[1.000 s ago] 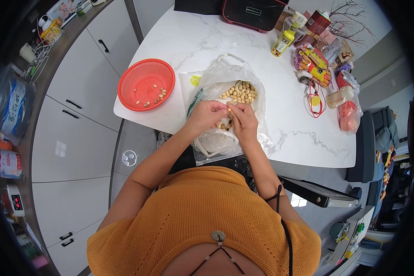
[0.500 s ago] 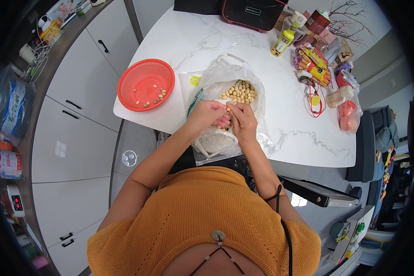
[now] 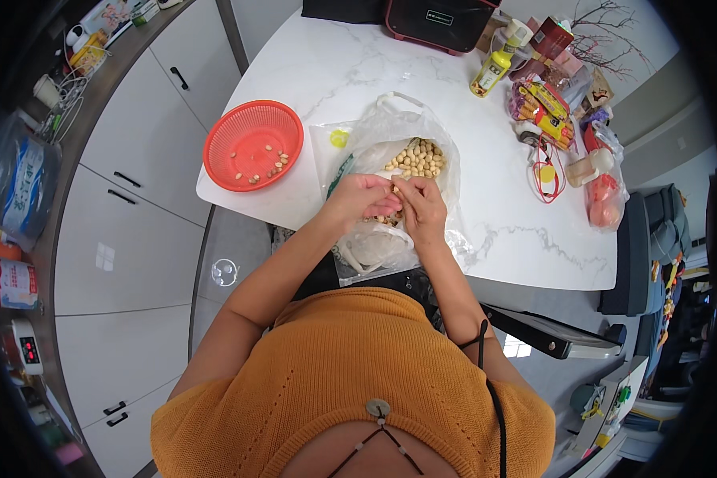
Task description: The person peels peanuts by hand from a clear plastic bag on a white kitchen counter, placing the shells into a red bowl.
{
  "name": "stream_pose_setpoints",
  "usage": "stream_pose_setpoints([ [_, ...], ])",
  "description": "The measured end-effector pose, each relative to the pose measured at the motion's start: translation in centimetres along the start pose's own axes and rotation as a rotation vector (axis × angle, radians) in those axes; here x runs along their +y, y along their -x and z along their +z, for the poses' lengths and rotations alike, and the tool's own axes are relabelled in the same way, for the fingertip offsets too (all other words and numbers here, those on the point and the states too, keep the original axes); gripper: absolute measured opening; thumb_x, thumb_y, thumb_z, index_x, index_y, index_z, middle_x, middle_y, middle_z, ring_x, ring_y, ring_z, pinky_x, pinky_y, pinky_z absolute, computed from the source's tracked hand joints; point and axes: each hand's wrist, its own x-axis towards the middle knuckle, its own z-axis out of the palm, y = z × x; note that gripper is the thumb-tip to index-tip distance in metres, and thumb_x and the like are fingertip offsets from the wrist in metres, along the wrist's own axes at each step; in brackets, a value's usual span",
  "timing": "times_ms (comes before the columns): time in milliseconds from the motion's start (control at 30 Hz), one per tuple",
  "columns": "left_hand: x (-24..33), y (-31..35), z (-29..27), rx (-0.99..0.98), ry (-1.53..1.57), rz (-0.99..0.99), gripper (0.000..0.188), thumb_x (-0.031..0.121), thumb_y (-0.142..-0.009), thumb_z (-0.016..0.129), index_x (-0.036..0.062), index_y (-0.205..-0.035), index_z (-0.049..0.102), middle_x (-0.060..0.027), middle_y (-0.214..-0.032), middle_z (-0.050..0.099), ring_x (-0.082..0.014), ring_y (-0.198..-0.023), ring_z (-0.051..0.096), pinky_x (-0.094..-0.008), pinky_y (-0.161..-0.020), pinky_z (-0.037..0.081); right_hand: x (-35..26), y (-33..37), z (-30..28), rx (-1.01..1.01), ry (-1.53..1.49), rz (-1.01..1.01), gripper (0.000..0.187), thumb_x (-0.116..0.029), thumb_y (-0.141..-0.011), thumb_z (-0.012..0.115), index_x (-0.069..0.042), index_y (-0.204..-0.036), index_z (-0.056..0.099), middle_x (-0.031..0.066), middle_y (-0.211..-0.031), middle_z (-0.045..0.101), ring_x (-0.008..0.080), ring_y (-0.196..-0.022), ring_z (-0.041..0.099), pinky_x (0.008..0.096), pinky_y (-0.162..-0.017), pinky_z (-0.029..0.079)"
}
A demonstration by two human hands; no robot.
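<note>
Small tan nut: sat between both hands' fingertips [image 3: 396,190], above the mouth of the crumpled translucent white plastic bag [image 3: 374,131] on the white marbled worktop [image 3: 526,211].
Handling the nut: seemed to call for a firm hold on one side and a small, controlled twist or prise on the other, since a hard squeeze could have made it slip.
Height over bag: low, which suited the work, as loose bits would probably have dropped inside.
Left hand [image 3: 358,197]: reached in from the lower left, thumb and forefinger appearing to pinch the nut's left edge, the other fingers loosely curled.
Right hand [image 3: 422,209]: came up from the lower right, thumb and forefinger pinching the nut, knuckles bent.
Forearms: angled inward, forming a wedge.
Pale nut pile [image 3: 419,158]: lay in the bag, just beyond the hands.
Round red plastic basket [image 3: 251,118]: stood to the left, apart from the hands, with a few small tan pieces [image 3: 279,166] inside.
</note>
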Motion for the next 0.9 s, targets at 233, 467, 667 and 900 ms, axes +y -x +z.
stream_pose_setpoints([
  [233,0.0,-0.4,-0.5,-0.026,0.070,-0.033,0.017,0.008,-0.090,0.048,-0.0009,-0.101,0.056,-0.0087,-0.088,0.062,-0.0163,-0.079,0.064,-0.0246,-0.070,0.054,0.5,0.2,-0.1,-0.056,-0.024,0.004,0.033,0.007,-0.075,0.061,-0.008,-0.103,0.066,0.0097,-0.084,0.055,0.0199,-0.071,0.056,0.0258,-0.060,0.046],
  [467,0.3,0.5,-0.4,0.019,-0.066,0.074,0.018,0.008,-0.088,0.052,-0.0012,-0.102,0.056,-0.0052,-0.085,0.059,-0.0127,-0.070,0.059,-0.0218,-0.059,0.051,0.1,-0.2,-0.2,-0.037,-0.076,0.029,0.029,0.004,-0.075,0.061,-0.008,-0.101,0.065,0.0101,-0.084,0.059,0.0219,-0.072,0.059,0.0280,-0.060,0.047],
  [667,1.5,2.4,-0.8,0.068,-0.275,0.267,0.019,0.005,-0.085,0.055,-0.0011,-0.103,0.058,-0.0049,-0.087,0.058,-0.0113,-0.069,0.058,-0.0217,-0.056,0.051,0.3,-0.2,-0.2,-0.040,-0.113,0.039,0.023,0.003,-0.077,0.060,-0.005,-0.097,0.064,0.0118,-0.087,0.061,0.0232,-0.076,0.061,0.0290,-0.063,0.049],
  [900,4.6,4.3,-4.5,0.465,-0.566,0.678,0.014,0.001,-0.084,0.054,-0.0008,-0.095,0.061,-0.0049,-0.086,0.057,-0.0100,-0.067,0.059,-0.0212,-0.055,0.049,0.6,-1.4,-1.3,-0.072,0.087,0.165,0.020,0.002,-0.077,0.058,-0.007,-0.094,0.064,0.0104,-0.091,0.061,0.0250,-0.076,0.061,0.0302,-0.065,0.049],
])
